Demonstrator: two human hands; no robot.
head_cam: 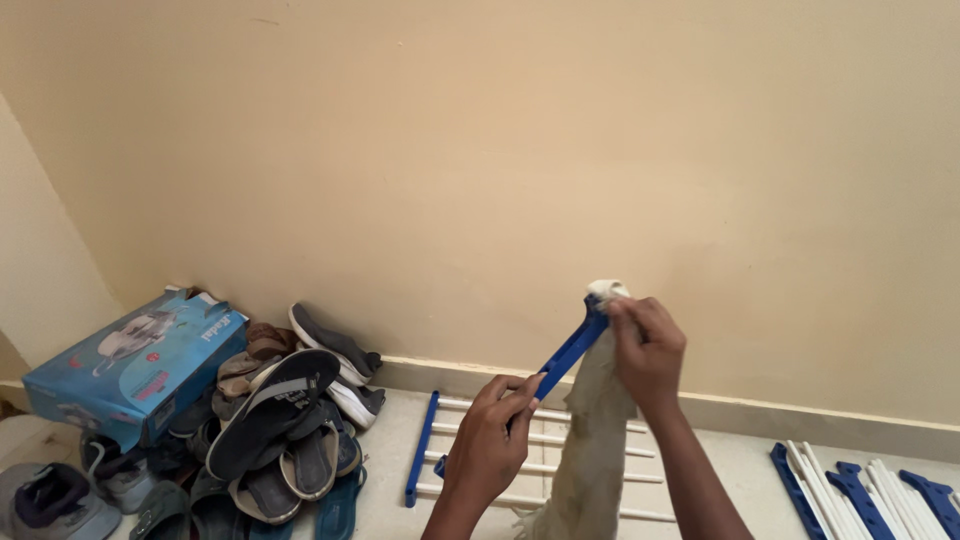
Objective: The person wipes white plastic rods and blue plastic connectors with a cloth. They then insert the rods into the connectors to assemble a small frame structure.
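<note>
My left hand (492,432) grips the lower end of a blue plastic bar (567,355) and holds it tilted up to the right. At the bar's upper end my right hand (648,348) presses a pale, dirty cloth (592,440) around it. The cloth hangs down between my forearms, and its top bunches above my right fingers. Under my hands a rack section (440,462) with blue side pieces and white rods lies flat on the floor by the wall.
A heap of sandals and shoes (285,425) sits at the left beside a blue cardboard box (135,365). More blue and white rack parts (870,490) lie at the lower right. A plain cream wall (520,150) fills the background.
</note>
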